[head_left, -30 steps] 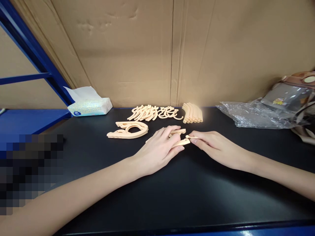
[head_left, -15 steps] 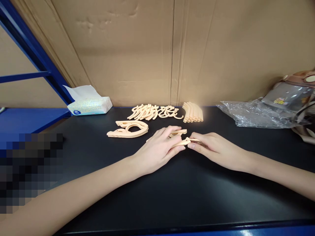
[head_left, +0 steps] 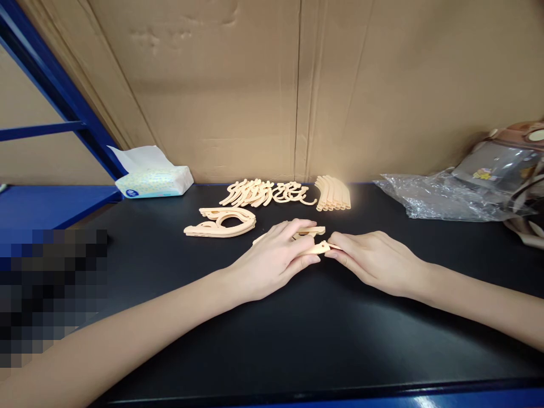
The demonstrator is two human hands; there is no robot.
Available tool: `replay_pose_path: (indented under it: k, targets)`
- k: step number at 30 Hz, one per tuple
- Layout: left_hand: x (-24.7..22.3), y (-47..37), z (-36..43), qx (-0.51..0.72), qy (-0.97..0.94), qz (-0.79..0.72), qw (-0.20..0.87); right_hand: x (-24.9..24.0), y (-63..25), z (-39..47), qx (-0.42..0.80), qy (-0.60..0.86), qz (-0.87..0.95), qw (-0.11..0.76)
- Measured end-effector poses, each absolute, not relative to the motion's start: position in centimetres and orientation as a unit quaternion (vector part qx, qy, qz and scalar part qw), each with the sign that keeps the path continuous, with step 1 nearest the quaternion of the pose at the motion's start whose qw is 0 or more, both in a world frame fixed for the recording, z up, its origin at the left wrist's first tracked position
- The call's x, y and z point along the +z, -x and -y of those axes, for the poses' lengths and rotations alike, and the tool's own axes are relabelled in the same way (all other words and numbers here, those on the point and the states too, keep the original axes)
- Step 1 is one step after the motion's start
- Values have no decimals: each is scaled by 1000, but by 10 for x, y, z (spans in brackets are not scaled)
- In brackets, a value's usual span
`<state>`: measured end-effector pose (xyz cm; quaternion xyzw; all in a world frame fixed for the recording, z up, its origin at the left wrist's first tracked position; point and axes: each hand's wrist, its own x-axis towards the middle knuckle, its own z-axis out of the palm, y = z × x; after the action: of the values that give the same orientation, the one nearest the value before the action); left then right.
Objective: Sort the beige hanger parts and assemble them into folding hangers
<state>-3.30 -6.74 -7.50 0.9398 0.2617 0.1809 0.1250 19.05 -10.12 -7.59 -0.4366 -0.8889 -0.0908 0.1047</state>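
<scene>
My left hand (head_left: 274,258) is closed around a beige plastic folding hanger (head_left: 319,248), palm down above the black table. Part of the hanger sticks out past the fingertips, and most of it is hidden under the hand. My right hand (head_left: 380,263) pinches a slim beige piece (head_left: 335,246) against the hanger's near end; whether the two are joined, I cannot tell. Left of my hands lies a stack of folded beige hangers (head_left: 212,231). Behind it are a pile of loose curved pieces (head_left: 250,194), several hooks (head_left: 281,198) and a row of curved hanger arms (head_left: 334,195).
At the back left stands a tissue pack (head_left: 155,184). A crumpled clear plastic bag (head_left: 425,198) lies at the back right beside a clear bottle (head_left: 488,164) with a brown lid. Cardboard (head_left: 221,85) walls the table's back, and a blue metal frame (head_left: 80,93) rises at left.
My right hand has shifted slightly to the right and turned a little, its knuckles higher, so less of the slim piece shows. My left hand keeps its grip almost in place.
</scene>
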Motion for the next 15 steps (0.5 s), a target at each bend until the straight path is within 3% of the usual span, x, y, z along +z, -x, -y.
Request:
replay_pose_path:
  k: [15]
  targets:
    - [-73,32,67,173,-943,-253,126,-77,-195,97,-371,310,871,81]
